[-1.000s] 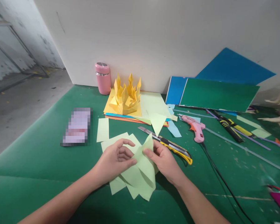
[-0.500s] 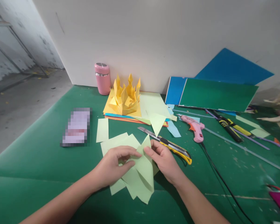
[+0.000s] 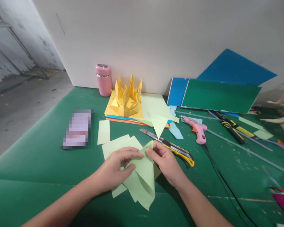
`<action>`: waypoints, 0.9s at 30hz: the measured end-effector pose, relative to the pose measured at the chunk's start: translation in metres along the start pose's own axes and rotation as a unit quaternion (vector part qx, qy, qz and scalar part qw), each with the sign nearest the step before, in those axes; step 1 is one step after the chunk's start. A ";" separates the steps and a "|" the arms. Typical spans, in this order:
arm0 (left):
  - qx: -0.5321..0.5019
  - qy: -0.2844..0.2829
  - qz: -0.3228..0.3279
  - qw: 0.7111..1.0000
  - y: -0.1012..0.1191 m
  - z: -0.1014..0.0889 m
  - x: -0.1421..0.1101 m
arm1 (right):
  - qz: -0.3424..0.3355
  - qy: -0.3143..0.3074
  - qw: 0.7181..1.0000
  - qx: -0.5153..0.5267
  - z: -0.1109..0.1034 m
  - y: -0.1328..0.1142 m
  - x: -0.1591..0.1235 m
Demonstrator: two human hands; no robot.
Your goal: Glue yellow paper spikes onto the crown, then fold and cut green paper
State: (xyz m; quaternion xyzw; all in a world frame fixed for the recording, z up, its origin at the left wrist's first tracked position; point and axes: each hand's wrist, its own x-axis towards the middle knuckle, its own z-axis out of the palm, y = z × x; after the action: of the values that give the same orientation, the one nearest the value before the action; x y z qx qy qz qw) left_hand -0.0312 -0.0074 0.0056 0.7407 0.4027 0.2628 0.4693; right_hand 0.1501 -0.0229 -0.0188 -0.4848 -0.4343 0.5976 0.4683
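A pale green sheet of paper (image 3: 144, 176) stands folded and curled between my hands, its pointed top near my fingertips. My right hand (image 3: 167, 160) pinches its upper right edge between thumb and fingers. Against its left side rest the fingertips of my left hand (image 3: 120, 165), thumb and fingers apart with a gap between them. More flat pale green sheets (image 3: 120, 143) lie beneath on the table, partly covered by my left hand. Just beyond my right hand is a yellow box cutter (image 3: 177, 149) with its blade out, pointing up and left.
A yellow folded-paper crown (image 3: 127, 102) sits on stacked coloured paper (image 3: 156, 102), beside a pink flask (image 3: 104, 80). At right lie a pink glue gun (image 3: 196, 129) with a trailing cord, pliers (image 3: 232, 129) and glue sticks (image 3: 248, 151). A blurred-out phone (image 3: 78, 129) is at left.
The paper's top point has curled over and dropped lower, and its bottom corner reaches slightly nearer to me. Both hands stay almost where they were.
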 end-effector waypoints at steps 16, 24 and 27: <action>0.040 -0.036 0.034 0.998 -0.001 -0.002 -0.002 | 0.005 0.013 0.999 0.041 -0.002 -0.001 -0.001; 0.048 -0.038 0.021 0.998 -0.001 -0.002 -0.001 | -0.001 0.019 1.000 -0.008 -0.002 0.002 0.002; 0.064 0.002 0.012 0.998 -0.005 -0.002 0.002 | -0.043 0.029 0.998 -0.036 -0.001 0.006 0.003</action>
State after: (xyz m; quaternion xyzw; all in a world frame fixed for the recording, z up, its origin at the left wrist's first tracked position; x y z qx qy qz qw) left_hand -0.0336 -0.0040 0.0022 0.7734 0.4104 0.2439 0.4171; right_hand 0.1496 -0.0212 -0.0250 -0.4993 -0.4619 0.5464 0.4887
